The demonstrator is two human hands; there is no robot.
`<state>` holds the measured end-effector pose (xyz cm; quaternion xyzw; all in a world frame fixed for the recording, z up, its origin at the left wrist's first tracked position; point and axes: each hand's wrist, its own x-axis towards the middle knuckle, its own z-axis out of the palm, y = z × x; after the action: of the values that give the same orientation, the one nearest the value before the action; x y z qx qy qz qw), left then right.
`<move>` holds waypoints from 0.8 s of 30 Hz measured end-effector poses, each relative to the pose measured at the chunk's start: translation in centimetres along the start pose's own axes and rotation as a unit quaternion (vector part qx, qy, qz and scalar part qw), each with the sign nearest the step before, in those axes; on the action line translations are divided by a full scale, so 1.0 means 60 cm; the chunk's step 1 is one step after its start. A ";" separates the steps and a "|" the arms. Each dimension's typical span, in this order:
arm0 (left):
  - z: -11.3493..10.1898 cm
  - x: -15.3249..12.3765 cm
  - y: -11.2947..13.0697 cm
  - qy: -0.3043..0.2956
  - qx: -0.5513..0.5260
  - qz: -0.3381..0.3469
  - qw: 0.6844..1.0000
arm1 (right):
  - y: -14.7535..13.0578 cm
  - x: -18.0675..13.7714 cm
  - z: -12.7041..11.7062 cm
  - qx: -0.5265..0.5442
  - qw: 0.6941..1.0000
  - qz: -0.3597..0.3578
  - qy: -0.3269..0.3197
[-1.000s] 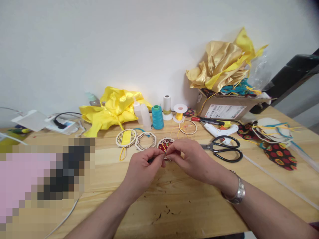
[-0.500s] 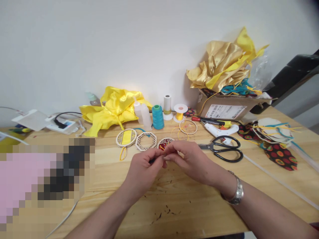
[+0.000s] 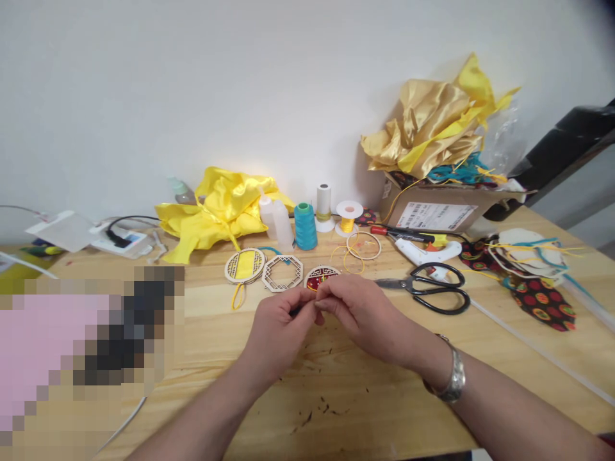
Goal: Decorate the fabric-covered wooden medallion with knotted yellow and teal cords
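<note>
Left hand (image 3: 281,323) and right hand (image 3: 362,314) meet to the left of the black-handled scissors (image 3: 410,282). Thumb and forefinger of each are pinched together at the tips, the two pinches touching or nearly so; whatever may lie between them is hidden, so whether either hand grasps anything cannot be told.

Surroundings, in descending size. Wooden table (image 3: 240,416): bears the scissors. Cardboard box (image 3: 391,195): beyond the scissors, against the wall, heaped with crumpled gold cloth (image 3: 423,121). Yellow cloth (image 3: 211,218): bunched, well to the left of the scissors and farther back. Patterned dark fabric (image 3: 542,304): to their right. White glue gun (image 3: 425,251): just beyond their handles. Red-backed round frame (image 3: 319,280): left of the scissors, nearest the fingertips and partly covered by the right hand. Octagonal lattice frame (image 3: 283,257) and yellow-backed round frame (image 3: 247,264): successively farther left of the scissors, side by side. Turquoise thread cone (image 3: 305,230) and yellow thread spool (image 3: 346,224): upright, behind and left of the scissors. Silver bracelet (image 3: 456,381): around the right wrist, nearer the viewer than the scissors. Dark scraps (image 3: 300,420): scattered in front and left of them.
</note>
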<state>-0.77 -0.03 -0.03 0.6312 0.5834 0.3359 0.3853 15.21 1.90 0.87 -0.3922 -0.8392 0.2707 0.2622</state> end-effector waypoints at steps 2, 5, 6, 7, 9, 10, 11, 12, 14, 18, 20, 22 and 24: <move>0.000 0.001 0.000 0.003 -0.010 -0.010 1.000 | -0.001 0.000 0.002 0.014 1.000 0.006 0.003; -0.001 0.002 0.002 0.010 -0.020 -0.019 1.000 | -0.001 0.000 0.005 0.043 0.999 0.011 0.011; -0.001 0.003 0.003 0.010 -0.026 -0.020 0.999 | -0.001 0.000 0.006 0.051 0.999 0.014 0.013; -0.001 0.003 0.004 0.010 -0.032 -0.022 0.999 | -0.001 0.000 0.007 0.058 0.998 0.016 0.014; 0.000 0.003 0.004 0.008 -0.041 -0.022 0.999 | 0.000 0.000 0.007 0.064 0.998 0.016 0.014; 0.000 0.003 0.004 0.009 -0.042 -0.022 0.999 | 0.001 0.000 0.008 0.064 0.998 0.015 0.014; 0.000 0.002 0.004 0.010 -0.041 -0.020 0.999 | 0.001 0.001 0.008 0.061 0.998 0.013 0.015; 0.001 0.002 0.003 0.011 -0.039 -0.019 0.999 | 0.002 0.000 0.008 0.058 0.998 0.009 0.017; 0.002 0.001 0.002 0.013 -0.037 -0.018 0.999 | 0.004 0.000 0.010 0.053 0.998 0.003 0.023; 0.004 -0.003 0.003 0.011 -0.037 -0.031 0.999 | 0.006 -0.001 0.014 0.052 0.998 -0.009 0.040; 0.006 -0.004 0.004 0.008 -0.043 -0.038 0.998 | 0.007 -0.001 0.016 0.043 0.998 -0.010 0.045; 0.007 -0.005 0.004 0.006 -0.055 -0.040 0.998 | 0.006 -0.001 0.018 0.021 0.998 -0.010 0.051; 0.007 -0.004 0.004 0.004 -0.069 -0.043 0.997 | 0.004 -0.001 0.019 -0.001 0.998 -0.003 0.065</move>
<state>-0.31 -0.34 -0.01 0.5765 0.5868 0.3608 0.4394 14.67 1.70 -0.13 -0.4071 -0.8219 0.2429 0.3160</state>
